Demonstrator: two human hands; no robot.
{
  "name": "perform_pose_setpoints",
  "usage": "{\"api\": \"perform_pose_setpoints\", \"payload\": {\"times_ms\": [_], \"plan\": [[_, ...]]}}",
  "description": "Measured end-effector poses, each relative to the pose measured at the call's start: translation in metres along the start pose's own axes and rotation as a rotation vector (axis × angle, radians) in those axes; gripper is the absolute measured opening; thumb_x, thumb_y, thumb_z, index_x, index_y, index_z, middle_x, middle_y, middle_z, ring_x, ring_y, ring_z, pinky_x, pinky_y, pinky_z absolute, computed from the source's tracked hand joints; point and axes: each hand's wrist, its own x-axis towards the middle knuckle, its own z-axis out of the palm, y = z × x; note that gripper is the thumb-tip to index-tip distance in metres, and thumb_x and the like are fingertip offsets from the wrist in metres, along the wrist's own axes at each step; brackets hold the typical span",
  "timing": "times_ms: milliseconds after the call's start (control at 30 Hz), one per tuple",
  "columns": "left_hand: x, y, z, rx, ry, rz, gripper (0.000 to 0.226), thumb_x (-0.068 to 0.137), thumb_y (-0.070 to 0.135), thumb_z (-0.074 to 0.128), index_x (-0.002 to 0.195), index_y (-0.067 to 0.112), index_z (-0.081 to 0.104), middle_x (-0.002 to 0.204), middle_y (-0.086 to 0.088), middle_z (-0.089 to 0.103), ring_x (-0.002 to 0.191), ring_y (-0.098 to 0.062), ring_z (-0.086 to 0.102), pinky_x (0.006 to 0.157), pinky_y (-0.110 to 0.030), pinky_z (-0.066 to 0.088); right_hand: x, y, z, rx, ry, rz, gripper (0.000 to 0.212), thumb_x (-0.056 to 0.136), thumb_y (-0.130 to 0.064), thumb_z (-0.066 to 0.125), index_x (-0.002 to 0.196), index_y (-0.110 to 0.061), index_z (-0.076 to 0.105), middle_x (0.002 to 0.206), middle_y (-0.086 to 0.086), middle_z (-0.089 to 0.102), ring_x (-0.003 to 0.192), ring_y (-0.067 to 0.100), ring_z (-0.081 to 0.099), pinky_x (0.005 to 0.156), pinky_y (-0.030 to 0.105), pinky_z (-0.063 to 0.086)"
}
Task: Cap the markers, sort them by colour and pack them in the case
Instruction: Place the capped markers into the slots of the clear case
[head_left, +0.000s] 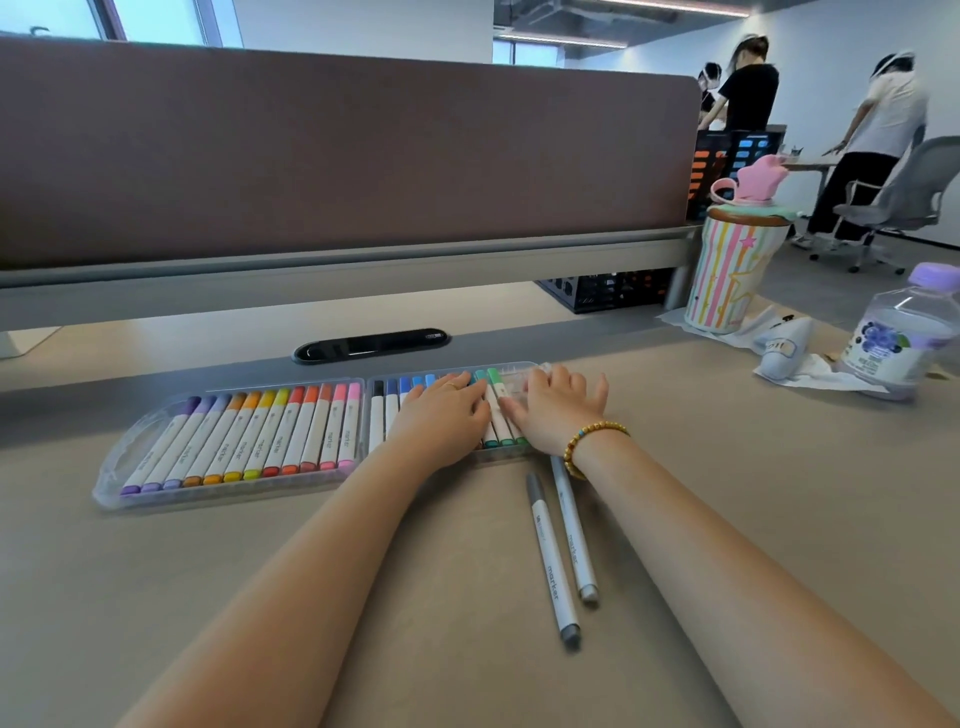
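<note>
surface: a beige desk (415, 597) backed by a brown divider panel (337, 145)
cable slot: a black oval grommet (371, 345) set in the desk
case: a clear marker case (111, 467) lying opened flat
loose: two grey markers (554, 561) laid just beside the case
right side: striped tumbler (730, 270), water bottle (898, 338)

This is an office. A tall brown divider wall (337, 150) stands at the far edge of the bench (467, 597). A grey rolling chair (898, 202) sits far right, near people standing (878, 130) at another desk. Long lights (561, 39) hang from the ceiling.
</note>
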Motion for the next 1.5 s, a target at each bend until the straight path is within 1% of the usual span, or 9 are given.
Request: {"api": "perform_pose_setpoints", "payload": {"times_ms": [133, 267, 367, 567, 800, 1000, 1133, 1367, 1500], "plan": [[-0.008, 0.006, -0.007, -0.058, 0.022, 0.007, 0.042, 0.101, 0.029, 0.027, 0.136, 0.016, 0.044, 0.142, -0.004, 0.042, 0.132, -0.022, 0.038, 0.107, -0.040, 0.031, -0.009, 0.007, -0.009, 0.152, -0.052, 0.005, 0.062, 0.087, -0.061, 0.045, 0.136, -0.025, 0.039, 0.139, 0.008, 0.038, 0.129, 0.029, 0.034, 0.107, 0.047, 0.022], [-0.028, 0.020, -0.015, -0.098, 0.125, -0.070, 0.032, 0.098, 0.027, 0.036, 0.115, 0.008, 0.055, 0.120, -0.008, 0.052, 0.104, -0.022, 0.051, 0.086, -0.034, 0.045, -0.032, 0.024, -0.024, 0.468, 0.197, 0.069, 0.023, 0.095, -0.033, 0.045, 0.100, -0.014, 0.056, 0.103, 0.007, 0.056, 0.100, 0.024, 0.052, 0.083, 0.034, 0.043], [-0.046, 0.035, -0.025, 0.047, -0.073, -0.056, 0.043, 0.095, 0.040, 0.039, 0.121, 0.010, 0.054, 0.119, -0.009, 0.058, 0.104, -0.023, 0.055, 0.086, -0.034, 0.045, -0.051, 0.033, -0.045, 0.500, -0.056, 0.020, 0.032, 0.097, -0.024, 0.042, 0.068, -0.016, 0.049, 0.069, 0.002, 0.051, 0.062, 0.014, 0.049, 0.056, 0.025, 0.040], [-0.071, 0.056, -0.052, 0.134, 0.038, -0.039, 0.047, 0.094, 0.040, 0.042, 0.126, 0.006, 0.045, 0.126, -0.013, 0.051, 0.114, -0.028, 0.049, 0.085, -0.034, 0.041, -0.064, 0.030, -0.053, 0.283, -0.251, -0.004, 0.025, 0.096, -0.026, 0.046, 0.075, -0.014, 0.052, 0.069, 0.002, 0.053, 0.056, 0.013, 0.048, 0.051, 0.021, 0.042], [-0.084, 0.060, -0.058, 0.190, -0.281, 0.059, 0.049, 0.095, 0.050, 0.040, 0.119, 0.009, 0.056, 0.094, 0.000, 0.055, 0.083, -0.014, 0.050, 0.076, -0.025, 0.040, -0.066, 0.036, -0.056, 0.310, -0.357, -0.005, 0.019, 0.095, -0.026, 0.052, 0.086, -0.010, 0.057, 0.075, 0.005, 0.057, 0.061, 0.013, 0.055, 0.061, 0.022, 0.052], [-0.095, 0.076, -0.062, 0.123, -0.498, 0.091, 0.054, 0.086, 0.065, 0.041, 0.072, 0.015, 0.058, 0.062, 0.006, 0.054, 0.062, -0.009, 0.051, 0.071, -0.027, 0.038, -0.079, 0.039, -0.066, 0.269, -0.441, -0.040, 0.027, 0.094, -0.032, 0.054, 0.077, -0.012, 0.058, 0.072, 0.002, 0.054, 0.061, 0.013, 0.056, 0.049, 0.019, 0.046], [-0.101, 0.080, -0.049, 0.126, -0.564, 0.102, 0.050, 0.085, 0.063, 0.047, 0.065, 0.019, 0.058, 0.072, 0.004, 0.063, 0.063, -0.009, 0.053, 0.059, -0.021, 0.037, -0.092, 0.035, -0.063, 0.226, -0.518, -0.020, 0.029, 0.093, -0.036, 0.055, 0.079, -0.011, 0.061, 0.072, 0.002, 0.057, 0.059, 0.014, 0.058, 0.051, 0.021, 0.046], [-0.112, 0.076, -0.040, 0.088, -0.464, 0.064, 0.035, 0.090, 0.042, 0.052, 0.065, 0.017, 0.055, 0.060, 0.003, 0.053, 0.055, -0.011, 0.047, 0.054, -0.021, 0.036, -0.120, 0.030, -0.055, 0.071, -0.658, -0.003, 0.037, 0.091, -0.043, 0.056, 0.073, -0.010, 0.055, 0.063, 0.002, 0.054, 0.048, 0.014, 0.061, 0.043, 0.018, 0.039], [-0.113, 0.071, -0.034, 0.057, -0.307, -0.042, 0.022, 0.091, 0.032, 0.051, 0.086, 0.010, 0.055, 0.075, 0.000, 0.050, 0.075, -0.015, 0.051, 0.073, -0.024, 0.041, -0.124, 0.024, -0.051, 0.124, -0.583, 0.005, 0.029, 0.093, -0.032, 0.055, 0.077, -0.008, 0.055, 0.064, 0.004, 0.055, 0.043, 0.015, 0.059, 0.040, 0.017, 0.043]]}}
